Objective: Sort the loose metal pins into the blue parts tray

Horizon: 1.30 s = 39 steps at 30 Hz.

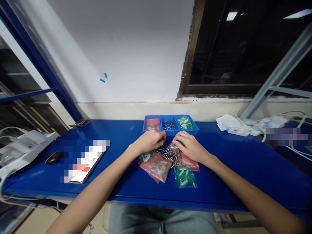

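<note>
From where I'm standing, both bare hands are working close together over a heap of slim metal pieces (172,156) on the blue table (219,182), just on the person's side of the blue tray (172,133). The left hand (152,140) is curling its fingers inward above the heap's left side; I can't tell whether it is pinching anything. The right hand (187,143) is bending over the red packet (191,162) at the heap's right, its fingers reaching inward, and their grip is hidden from me too. Another red packet (159,167) is lying at the near left, while a green packet (185,177) is lying flat at the near right. The metal pieces are looking stiff, smooth and light, likely to roll or slip, so a fingertip pinch around the middle of one shaft would suit them. The packets are looking thin, slick and floppy, their small contents probably sliding inside; a pinch at a flat edge or corner would be surest.
</note>
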Motion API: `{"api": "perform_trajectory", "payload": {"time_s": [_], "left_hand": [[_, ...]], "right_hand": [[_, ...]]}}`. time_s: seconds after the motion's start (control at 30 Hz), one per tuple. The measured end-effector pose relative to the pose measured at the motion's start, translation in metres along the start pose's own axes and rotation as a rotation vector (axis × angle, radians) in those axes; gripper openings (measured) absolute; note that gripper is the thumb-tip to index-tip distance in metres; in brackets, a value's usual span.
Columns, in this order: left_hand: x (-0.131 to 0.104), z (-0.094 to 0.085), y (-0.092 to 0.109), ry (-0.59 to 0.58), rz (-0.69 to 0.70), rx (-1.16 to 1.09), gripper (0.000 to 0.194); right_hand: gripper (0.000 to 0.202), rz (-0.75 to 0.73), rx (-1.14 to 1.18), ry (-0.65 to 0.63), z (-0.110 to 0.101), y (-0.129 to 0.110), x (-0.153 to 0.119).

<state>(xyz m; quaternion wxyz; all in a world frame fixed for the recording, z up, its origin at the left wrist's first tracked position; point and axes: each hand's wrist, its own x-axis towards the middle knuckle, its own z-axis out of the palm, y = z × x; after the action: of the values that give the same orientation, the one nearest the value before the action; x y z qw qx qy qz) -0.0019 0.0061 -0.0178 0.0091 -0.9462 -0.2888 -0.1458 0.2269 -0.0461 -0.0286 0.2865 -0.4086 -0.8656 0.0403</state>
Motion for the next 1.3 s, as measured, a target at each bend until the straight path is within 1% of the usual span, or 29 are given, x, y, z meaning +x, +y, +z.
{"api": "perform_trajectory", "payload": {"time_s": [0.1, 0.23, 0.37, 0.6, 0.7, 0.83, 1.0, 1.17, 1.23, 1.3], "left_hand": [[0.001, 0.004, 0.004, 0.064, -0.028, 0.025, 0.023], [0.002, 0.011, 0.01, 0.138, 0.007, 0.035, 0.031], [0.003, 0.015, 0.012, 0.165, 0.026, 0.014, 0.028], [0.003, 0.02, 0.016, 0.243, -0.019, -0.04, 0.021], [0.004, 0.021, 0.019, 0.283, -0.026, -0.119, 0.02], [0.005, 0.021, 0.022, 0.317, -0.022, -0.257, 0.019], [0.006, 0.019, 0.022, 0.347, -0.016, -0.362, 0.019], [0.006, 0.02, 0.023, 0.381, 0.0, -0.374, 0.016], [0.006, 0.021, 0.023, 0.413, -0.017, -0.35, 0.014], [0.005, 0.021, 0.022, 0.431, -0.031, -0.309, 0.016]], "right_hand": [[0.027, 0.023, 0.022, 0.009, 0.001, -0.001, 0.001], [0.025, 0.03, 0.028, 0.013, 0.003, -0.003, 0.001], [0.022, 0.046, 0.03, 0.011, 0.003, -0.002, 0.0], [0.011, 0.091, 0.044, 0.014, 0.008, 0.003, -0.001], [0.008, 0.111, 0.049, 0.051, 0.008, 0.002, 0.0], [0.008, 0.122, 0.114, 0.107, 0.007, 0.001, 0.001], [0.008, 0.124, 0.189, 0.14, 0.006, -0.002, 0.002], [0.011, 0.131, 0.217, 0.131, 0.004, -0.006, 0.002], [0.012, 0.149, 0.222, 0.135, 0.004, -0.005, 0.003], [0.015, 0.172, 0.228, 0.145, 0.005, -0.004, 0.003]]}}
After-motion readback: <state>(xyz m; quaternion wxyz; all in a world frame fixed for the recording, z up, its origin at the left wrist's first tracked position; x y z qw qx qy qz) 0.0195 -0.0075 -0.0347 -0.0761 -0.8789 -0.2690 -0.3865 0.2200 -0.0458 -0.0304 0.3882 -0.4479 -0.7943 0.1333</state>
